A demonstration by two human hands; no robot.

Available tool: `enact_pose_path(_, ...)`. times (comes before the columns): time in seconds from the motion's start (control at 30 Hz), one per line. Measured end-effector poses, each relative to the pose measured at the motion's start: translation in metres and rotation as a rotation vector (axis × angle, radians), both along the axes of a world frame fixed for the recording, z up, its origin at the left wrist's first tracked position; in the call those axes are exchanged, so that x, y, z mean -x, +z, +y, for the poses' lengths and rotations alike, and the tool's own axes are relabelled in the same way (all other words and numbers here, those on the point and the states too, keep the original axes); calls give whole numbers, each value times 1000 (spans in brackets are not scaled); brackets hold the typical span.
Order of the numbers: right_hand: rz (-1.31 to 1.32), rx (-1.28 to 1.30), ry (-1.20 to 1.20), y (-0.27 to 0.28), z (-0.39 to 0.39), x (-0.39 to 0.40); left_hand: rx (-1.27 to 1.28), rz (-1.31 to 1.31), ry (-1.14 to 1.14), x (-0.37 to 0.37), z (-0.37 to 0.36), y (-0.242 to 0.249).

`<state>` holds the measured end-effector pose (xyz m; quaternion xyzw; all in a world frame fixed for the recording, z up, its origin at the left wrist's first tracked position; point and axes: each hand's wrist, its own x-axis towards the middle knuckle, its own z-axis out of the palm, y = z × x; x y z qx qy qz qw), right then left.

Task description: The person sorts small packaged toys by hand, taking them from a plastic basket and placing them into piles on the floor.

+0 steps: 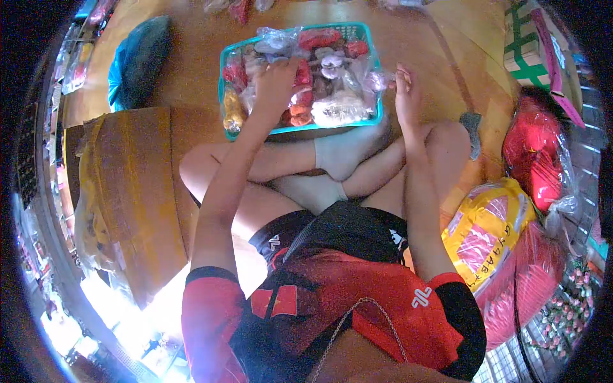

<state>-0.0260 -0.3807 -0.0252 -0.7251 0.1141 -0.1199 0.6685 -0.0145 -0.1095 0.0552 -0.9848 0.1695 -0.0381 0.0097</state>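
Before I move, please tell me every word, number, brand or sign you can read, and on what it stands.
"G…AB…" on yellow package; other characters unclear.
White logos on shirt and shorts: no readable words.
Packets and elsewhere: nothing readable, too small or blurred.

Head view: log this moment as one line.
left hand: among wrapped items in teal basket | right hand: at clear plastic by basket's right rim | both grips: unclear
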Motion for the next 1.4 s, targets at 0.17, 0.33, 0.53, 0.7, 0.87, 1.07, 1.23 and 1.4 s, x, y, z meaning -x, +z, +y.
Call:
enact_pose_path(0.17,-12,59,28,15,4,4,-144,16,-20,-6,-9,-6)
enact_pose_path(0.33,0,99,99,25,8,11,-76,-19,-73,-14,3,-31)
enact_pose_path(0.53,-64,265,98,10,3,14,89,314,-208,-33,27,-18)
enact_pose_path(0.7,-92,282,54,1,-1,15,-37,182,-39,-23,5,-35)
enact_pose_path(0.87,-21,-3,-49,15,-10,5,7,118,-59,-17,8,-35)
enact_pose_path(1.07,-104,-46,-76,14,-38,-52,-17,205,-15,-10,4,-13)
enact_pose_path(1.23,-66,317,54,29,-54,-121,542,-19,-130,8,35,21)
enact_pose_path(1.4,-154,762,248,47,-34,-184,1234,-128,176,5,116,19)
